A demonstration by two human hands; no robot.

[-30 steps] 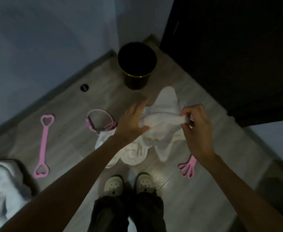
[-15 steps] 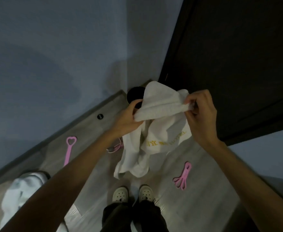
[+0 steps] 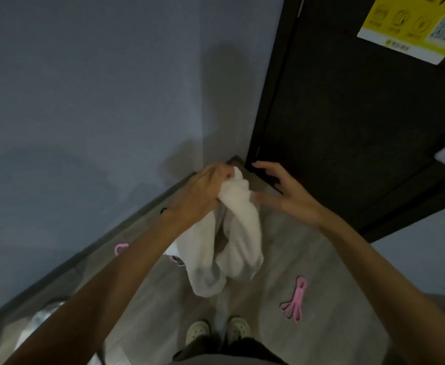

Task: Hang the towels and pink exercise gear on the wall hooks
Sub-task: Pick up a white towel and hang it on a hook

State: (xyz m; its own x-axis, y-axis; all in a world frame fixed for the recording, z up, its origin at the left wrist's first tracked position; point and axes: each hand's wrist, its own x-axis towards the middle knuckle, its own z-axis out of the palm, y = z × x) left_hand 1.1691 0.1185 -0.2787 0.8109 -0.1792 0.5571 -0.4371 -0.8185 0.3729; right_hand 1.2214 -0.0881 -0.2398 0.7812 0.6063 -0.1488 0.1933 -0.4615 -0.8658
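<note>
Dangling from left hand point(image 3: 203, 192) fingers point(image 3: 222, 172), white towel point(image 3: 241, 222), right hand point(image 3: 292, 200) just beside.

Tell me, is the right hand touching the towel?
Cannot tell. In the head view the right hand is spread open beside the towel; its thumb tip sits at the towel's edge, blurred, with no plain gap or contact.

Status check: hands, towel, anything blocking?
Left hand grips white towel, bunched, hanging clear of the floor. Right hand open beside it. Pink bands on floor by the feet; no hooks in view.
</note>
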